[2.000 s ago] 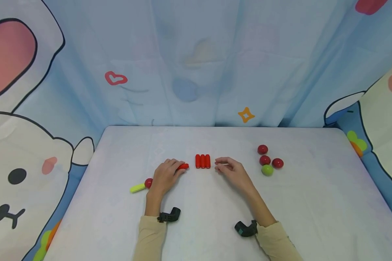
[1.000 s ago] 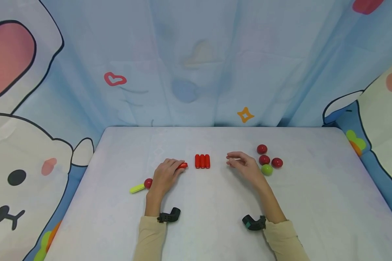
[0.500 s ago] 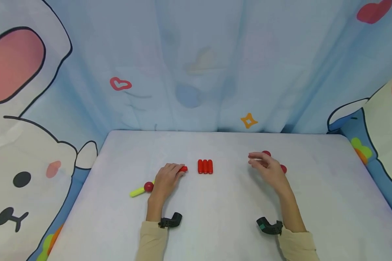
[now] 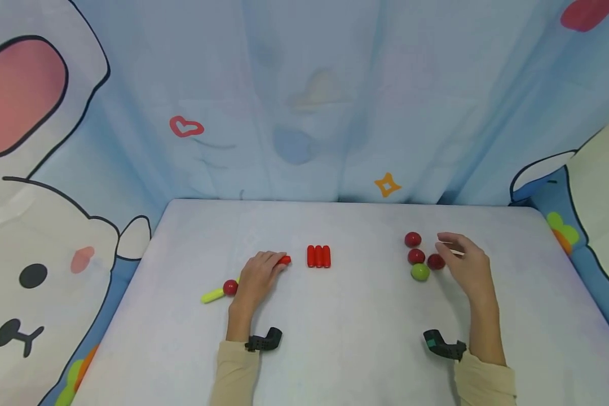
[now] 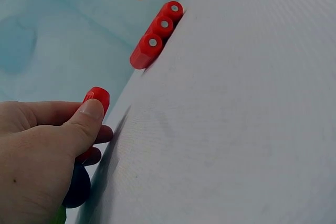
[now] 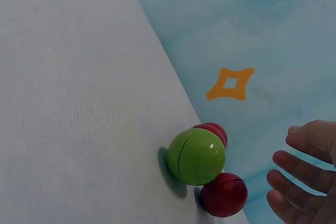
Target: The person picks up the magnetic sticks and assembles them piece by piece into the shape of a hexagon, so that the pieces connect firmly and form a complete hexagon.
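Observation:
My left hand point(image 4: 257, 276) pinches a red magnetic stick point(image 5: 97, 96) between thumb and fingers, low over the table. To its right, three red magnetic sticks point(image 4: 318, 256) lie side by side; the left wrist view shows silver dots on their ends point(image 5: 153, 42). Beside the left wrist are a red ball point(image 4: 230, 287) and a yellow-green stick point(image 4: 212, 296), partly hidden by the hand. My right hand point(image 4: 468, 265), fingers loosely bent and holding nothing, hovers just right of three red balls point(image 4: 413, 239) and a green ball point(image 6: 196, 157).
A white cloth covers the table point(image 4: 355, 338). Behind its far edge hangs a blue printed curtain point(image 4: 264, 101), with cartoon figures at both sides. A wrist camera point(image 4: 265, 340) sits on the left wrist and another camera point(image 4: 444, 345) on the right.
My right hand has moved from beside the three red sticks rightward, passing over the balls to their right side. The left hand keeps its pinch on the red stick and stays in place.

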`<state>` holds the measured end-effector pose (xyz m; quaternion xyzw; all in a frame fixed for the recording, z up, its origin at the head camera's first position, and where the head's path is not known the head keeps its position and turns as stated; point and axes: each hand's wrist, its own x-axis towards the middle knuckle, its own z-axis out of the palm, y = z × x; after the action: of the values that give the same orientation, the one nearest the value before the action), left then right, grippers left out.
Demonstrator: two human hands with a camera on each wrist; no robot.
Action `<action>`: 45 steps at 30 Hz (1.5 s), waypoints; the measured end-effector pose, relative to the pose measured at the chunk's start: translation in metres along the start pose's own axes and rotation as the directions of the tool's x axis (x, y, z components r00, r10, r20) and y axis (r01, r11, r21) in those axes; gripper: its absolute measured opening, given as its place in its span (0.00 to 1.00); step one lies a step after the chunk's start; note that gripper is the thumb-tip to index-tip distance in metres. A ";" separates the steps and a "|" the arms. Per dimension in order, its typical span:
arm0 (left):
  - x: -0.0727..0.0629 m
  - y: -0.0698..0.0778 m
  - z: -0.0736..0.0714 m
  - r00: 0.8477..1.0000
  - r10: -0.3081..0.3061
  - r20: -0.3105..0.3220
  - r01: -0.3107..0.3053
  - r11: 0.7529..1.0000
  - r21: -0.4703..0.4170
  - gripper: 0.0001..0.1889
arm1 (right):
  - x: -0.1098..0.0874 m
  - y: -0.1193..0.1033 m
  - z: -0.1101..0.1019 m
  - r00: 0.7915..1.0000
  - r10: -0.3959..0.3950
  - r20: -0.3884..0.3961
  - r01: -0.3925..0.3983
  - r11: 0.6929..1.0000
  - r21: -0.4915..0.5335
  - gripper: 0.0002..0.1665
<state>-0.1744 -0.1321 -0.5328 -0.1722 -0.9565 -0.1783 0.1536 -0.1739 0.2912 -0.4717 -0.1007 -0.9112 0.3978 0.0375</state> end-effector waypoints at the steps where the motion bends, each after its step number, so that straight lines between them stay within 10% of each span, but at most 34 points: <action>1: 0.000 0.000 0.000 1.000 -0.002 -0.002 0.002 1.000 0.002 0.19 | 0.003 0.005 0.001 1.000 0.014 0.011 -0.014 1.000 -0.007 0.32; 10: -0.001 0.000 -0.001 1.000 -0.026 0.011 0.026 0.999 -0.021 0.18 | 0.040 0.076 0.017 0.983 0.062 0.175 -0.027 0.980 -0.199 0.32; 24: 0.002 -0.002 -0.001 0.999 -0.033 0.036 0.034 0.999 -0.030 0.19 | 0.003 0.011 0.005 0.961 0.072 0.268 -0.031 0.987 -0.155 0.27; 35: 0.000 0.002 0.001 0.998 -0.025 0.053 0.025 1.000 -0.010 0.18 | 0.007 0.006 0.020 0.993 0.114 -0.038 -0.108 0.986 0.125 0.31; 38: -0.001 0.004 -0.001 0.998 -0.019 0.066 0.020 1.000 -0.021 0.18 | 0.002 -0.011 0.033 0.995 0.094 0.032 -0.099 0.910 0.402 0.28; 43: 0.000 0.007 -0.004 0.998 0.014 0.056 -0.012 0.999 -0.041 0.18 | -0.008 -0.046 0.066 0.979 -0.055 0.199 -0.130 0.582 0.803 0.22; 45: 0.001 0.009 -0.005 0.999 0.025 0.048 -0.022 0.999 -0.047 0.18 | -0.012 -0.057 0.080 0.961 -0.098 0.258 -0.168 0.531 0.830 0.21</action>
<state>-0.1712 -0.1256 -0.5255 -0.1913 -0.9535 -0.1946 0.1282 -0.1826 0.1932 -0.4846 -0.0327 -0.5981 0.7990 -0.0524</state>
